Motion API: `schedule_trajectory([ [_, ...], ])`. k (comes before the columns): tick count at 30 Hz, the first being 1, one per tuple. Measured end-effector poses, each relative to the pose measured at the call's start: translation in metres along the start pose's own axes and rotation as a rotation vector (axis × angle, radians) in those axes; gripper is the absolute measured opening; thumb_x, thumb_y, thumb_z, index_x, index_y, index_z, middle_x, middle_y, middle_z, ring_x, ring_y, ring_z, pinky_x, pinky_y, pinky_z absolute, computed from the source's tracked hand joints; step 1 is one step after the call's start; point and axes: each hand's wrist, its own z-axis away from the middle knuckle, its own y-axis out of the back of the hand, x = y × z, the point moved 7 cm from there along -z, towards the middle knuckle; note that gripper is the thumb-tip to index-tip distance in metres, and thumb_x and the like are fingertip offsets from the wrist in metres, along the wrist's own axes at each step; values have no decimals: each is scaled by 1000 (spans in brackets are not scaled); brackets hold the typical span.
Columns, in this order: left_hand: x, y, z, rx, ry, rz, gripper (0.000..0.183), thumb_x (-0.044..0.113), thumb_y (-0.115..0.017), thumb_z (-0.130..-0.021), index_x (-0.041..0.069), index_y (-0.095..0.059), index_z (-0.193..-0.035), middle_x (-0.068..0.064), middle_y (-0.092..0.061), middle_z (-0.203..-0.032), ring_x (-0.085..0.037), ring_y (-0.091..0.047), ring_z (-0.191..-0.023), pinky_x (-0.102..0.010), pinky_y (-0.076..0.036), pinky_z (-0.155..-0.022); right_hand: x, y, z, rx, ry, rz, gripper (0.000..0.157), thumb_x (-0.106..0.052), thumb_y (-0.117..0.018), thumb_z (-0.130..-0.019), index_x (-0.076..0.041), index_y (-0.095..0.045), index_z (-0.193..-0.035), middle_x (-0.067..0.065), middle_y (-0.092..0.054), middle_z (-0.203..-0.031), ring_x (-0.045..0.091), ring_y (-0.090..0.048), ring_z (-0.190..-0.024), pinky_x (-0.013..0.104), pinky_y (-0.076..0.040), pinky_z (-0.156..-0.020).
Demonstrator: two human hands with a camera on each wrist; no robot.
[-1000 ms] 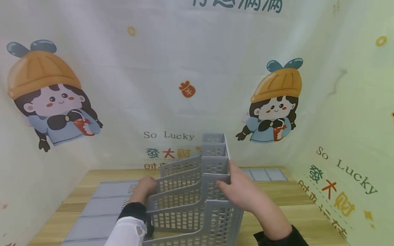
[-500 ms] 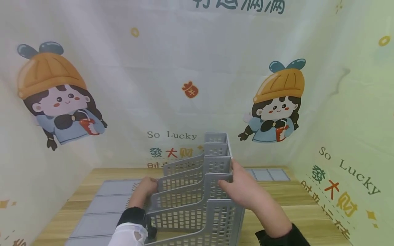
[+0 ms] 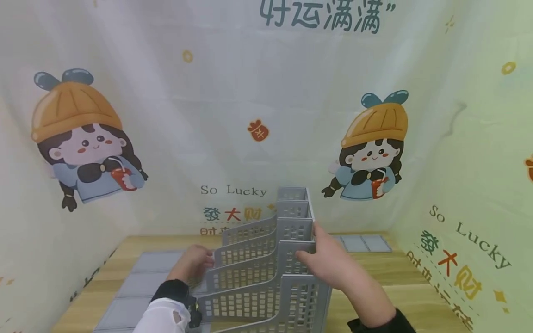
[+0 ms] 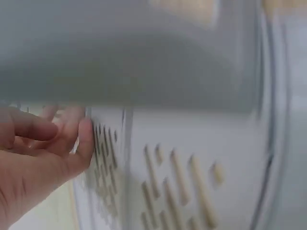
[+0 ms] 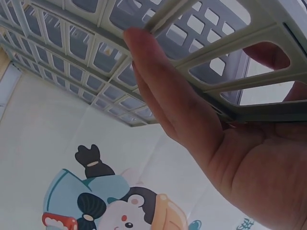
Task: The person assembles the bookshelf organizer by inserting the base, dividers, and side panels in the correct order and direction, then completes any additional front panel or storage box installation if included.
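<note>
A grey plastic file rack (image 3: 285,259), with perforated sloping dividers and several slots, stands upright on the table in the head view. My right hand (image 3: 333,261) grips its tall right side, thumb over a panel's face and fingers along the outer wall. From below, the right wrist view shows that hand (image 5: 192,120) against the rack's open lattice (image 5: 273,79). At the low left ends of the dividers is my left hand (image 3: 192,264), its fingers loosely bent. In the left wrist view, a fingertip of this hand (image 4: 43,158) touches a divider's edge; the rack (image 4: 192,129) is blurred there.
Flat grey segmented panels (image 3: 137,284) lie on the wood-grain table (image 3: 399,300) left of the rack. Another segmented panel (image 3: 364,243) lies at the back right. A printed cloth backdrop (image 3: 208,115) encloses the back and both sides.
My left hand has eased slightly left, and its fingers have loosened at the divider edge. The right hand keeps its hold on the rack. The head view has tilted up a little.
</note>
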Motion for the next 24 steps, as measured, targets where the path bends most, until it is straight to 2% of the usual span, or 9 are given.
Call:
schedule_trajectory([
  [3,4,7,-7,54,-21,-87,38,-1,-52,-92,-17,-60,-126,-23,-71,-97,-23,-69,-78,-30,-56,-65,3,-1,-1,-7,6,-13,90,-21,-73,-97,-3,-21,-168,19,-62,-147,36,-66,-129,62,-50,-112],
  [6,14,12,-18,117,-124,-259,40,-1,-56,-83,-13,-68,-119,-26,-72,-104,-30,-68,-86,-34,-56,-71,4,-1,-3,-11,14,-26,93,-21,-75,-96,-4,-19,-168,19,-60,-149,39,-60,-137,64,-45,-117],
  [8,19,9,-27,122,-183,-293,38,0,-59,-82,-10,-71,-117,-28,-74,-114,-33,-69,-96,-38,-58,-78,4,0,-3,-9,18,-41,93,-20,-76,-96,-6,-20,-168,18,-60,-149,38,-60,-137,64,-44,-118],
  [10,20,3,-37,70,-192,-247,38,2,-62,-87,-10,-70,-121,-30,-72,-124,-37,-70,-104,-42,-59,-87,4,0,-2,-7,17,-56,91,-19,-77,-95,-8,-23,-168,17,-61,-146,36,-62,-134,65,-45,-117],
  [13,15,-9,-47,-55,-101,-151,46,10,-66,-95,-8,-62,-138,-32,-64,-140,-41,-68,-117,-51,-57,-101,4,-1,-1,-6,16,-71,88,-18,-78,-95,-11,-26,-166,14,-63,-142,30,-66,-125,65,-48,-114],
  [16,14,-15,-46,-174,-16,-157,56,22,-63,-103,-5,-52,-151,-31,-55,-152,-47,-61,-132,-61,-48,-114,4,-4,1,-13,6,-84,92,-19,-79,-94,-12,-24,-167,15,-61,-146,30,-67,-125,65,-47,-115],
  [18,17,-18,-44,-231,1,-181,58,30,-58,-107,-2,-50,-154,-29,-53,-155,-49,-55,-139,-66,-41,-120,4,-4,2,-16,-4,-91,95,-20,-79,-94,-13,-20,-169,15,-58,-150,32,-65,-129,66,-45,-116],
  [21,21,-21,-41,-275,-8,-155,52,30,-53,-110,-2,-54,-151,-27,-55,-153,-49,-49,-145,-69,-32,-125,5,-3,2,-18,-11,-97,98,-21,-79,-94,-14,-17,-170,15,-59,-149,33,-64,-129,67,-44,-117],
  [24,21,-23,-39,-286,-17,-90,44,28,-50,-112,0,-60,-144,-23,-62,-144,-44,-52,-141,-69,-28,-127,6,-2,1,-24,-17,-96,100,-22,-79,-94,-14,-15,-171,14,-61,-148,30,-67,-125,66,-46,-116],
])
